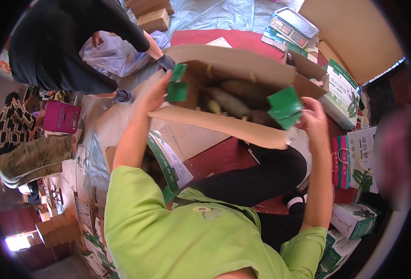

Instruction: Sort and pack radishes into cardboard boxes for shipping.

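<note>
An open cardboard box (219,124) is held up in front of me, tilted so its inside shows. Several long, thick, brownish vegetables (231,100) lie in it; their exact kind is hard to make out. My left hand (155,96) is closed on the box's left end beside a green end flap (176,88). At the other end, my right hand (313,116) grips by the green right flap (284,108), fingers bent and partly hidden. The long near flap hangs outward toward me.
Below my left arm stands another open green-and-white carton (168,162). Cartons (363,158) and a scale (291,30) are at the right. A person in dark clothes (70,42) bends near a plastic bag (117,53); another person (17,125) is far left, near a magenta crate (61,116).
</note>
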Demonstrator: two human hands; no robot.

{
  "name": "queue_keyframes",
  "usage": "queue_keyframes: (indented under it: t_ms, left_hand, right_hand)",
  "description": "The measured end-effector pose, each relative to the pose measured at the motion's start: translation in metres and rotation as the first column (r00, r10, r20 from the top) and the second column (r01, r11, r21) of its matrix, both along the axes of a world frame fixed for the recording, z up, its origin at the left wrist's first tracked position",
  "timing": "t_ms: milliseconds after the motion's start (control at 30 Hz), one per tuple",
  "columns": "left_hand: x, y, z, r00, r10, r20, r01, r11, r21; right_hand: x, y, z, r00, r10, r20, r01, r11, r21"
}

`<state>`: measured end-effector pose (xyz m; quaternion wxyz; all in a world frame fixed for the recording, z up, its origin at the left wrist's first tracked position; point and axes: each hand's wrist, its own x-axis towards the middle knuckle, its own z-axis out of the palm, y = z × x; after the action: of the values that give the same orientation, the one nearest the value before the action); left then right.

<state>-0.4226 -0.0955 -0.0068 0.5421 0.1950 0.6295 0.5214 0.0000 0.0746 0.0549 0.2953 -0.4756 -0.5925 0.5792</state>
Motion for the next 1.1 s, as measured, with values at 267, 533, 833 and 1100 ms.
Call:
queue_keyframes:
  t_ms: [267, 533, 833, 1100]
  left_hand:
    - [-0.114, -0.09, -0.014, 0.958, -0.274, -0.09, 0.201, 0.859, -0.471]
    - [-0.097, -0.075, -0.056, 0.855, -0.428, -0.293, 0.129, 0.722, -0.679]
    - [-0.095, -0.077, -0.08, 0.152, -0.131, -0.98, -0.202, 0.966, -0.16]
    - [0.07, 0.018, -0.012, 0.012, -0.147, -0.989, 0.339, 0.931, -0.135]
  right_hand:
    - [-0.093, -0.105, -0.13, 0.889, 0.366, 0.275, -0.302, 0.92, -0.248]
    - [-0.113, -0.162, -0.123, 0.735, 0.678, 0.013, -0.528, 0.583, -0.618]
    - [-0.03, -0.091, -0.055, 0.916, 0.401, -0.033, -0.395, 0.881, -0.261]
    - [0.123, -0.047, 0.003, 0.993, 0.031, 0.113, -0.027, 0.999, -0.038]
